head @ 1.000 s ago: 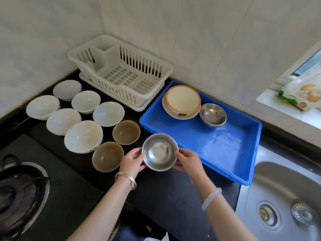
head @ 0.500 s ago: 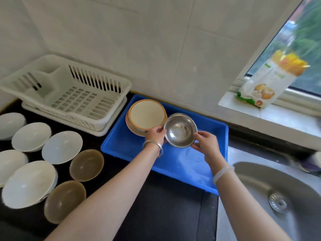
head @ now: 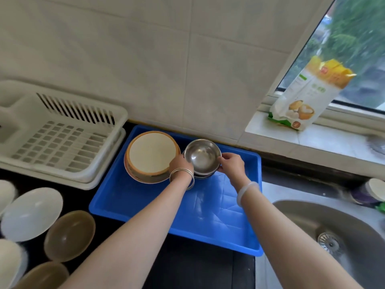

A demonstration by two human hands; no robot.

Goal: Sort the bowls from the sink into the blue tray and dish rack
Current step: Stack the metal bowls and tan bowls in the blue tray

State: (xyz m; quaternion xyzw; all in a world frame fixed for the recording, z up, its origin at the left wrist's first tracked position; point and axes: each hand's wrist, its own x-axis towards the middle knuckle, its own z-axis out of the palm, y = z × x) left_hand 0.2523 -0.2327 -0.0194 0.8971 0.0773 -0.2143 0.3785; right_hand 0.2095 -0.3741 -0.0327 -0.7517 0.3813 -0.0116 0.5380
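A small steel bowl (head: 201,155) sits on top of other steel bowls at the back of the blue tray (head: 145,207). My left hand (head: 180,164) grips its left rim and my right hand (head: 232,164) grips its right rim. To the left in the tray, a cream bowl with an orange rim (head: 152,153) rests on a plate. The white dish rack (head: 58,134) stands left of the tray with nothing in it. The steel sink (head: 341,232) lies at the lower right, with no bowls visible in it.
White bowls (head: 31,213) and brown translucent bowls (head: 69,235) stand on the black counter at the lower left. A food bag (head: 308,94) leans on the window sill at the right. A tiled wall rises behind the tray.
Both hands carried the steel bowl from over the counter to the tray's back and lowered it onto the steel bowls there. The view swung right.
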